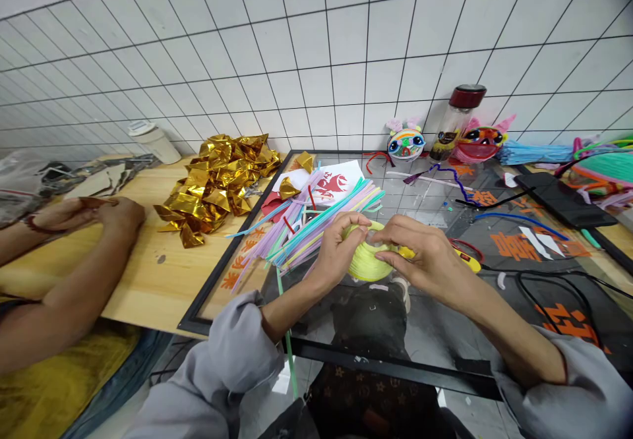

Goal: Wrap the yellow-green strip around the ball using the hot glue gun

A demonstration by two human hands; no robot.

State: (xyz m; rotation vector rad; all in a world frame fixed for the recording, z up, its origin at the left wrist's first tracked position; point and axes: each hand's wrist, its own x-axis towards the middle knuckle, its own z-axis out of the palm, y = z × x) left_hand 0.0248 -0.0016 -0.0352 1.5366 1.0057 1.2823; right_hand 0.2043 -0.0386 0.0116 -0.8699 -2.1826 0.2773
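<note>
A round, bowl-shaped piece wound from yellow pipe cleaners (368, 266) is held just over the glass tabletop in front of me. My left hand (341, 246) pinches its rim on the left side, thumb and fingertips together. My right hand (418, 248) has finger and thumb closed on the rim at the right, where part of the opening shows between both hands. Behind my left hand lies a loose bundle of purple, green and yellow pipe cleaners (301, 228). Close to my right hand is a yellow tool (467, 259) with a black cord, partly hidden.
Folded gold foil pieces (222, 175) are heaped at left, near a co-worker's hands (93, 215). Along the wall stand two decorated animal faces (405, 144), a bottle (452, 126) and blue pipe cleaners (534, 153). A black phone (564, 200) lies right. Black cable (548, 281) crosses the glass.
</note>
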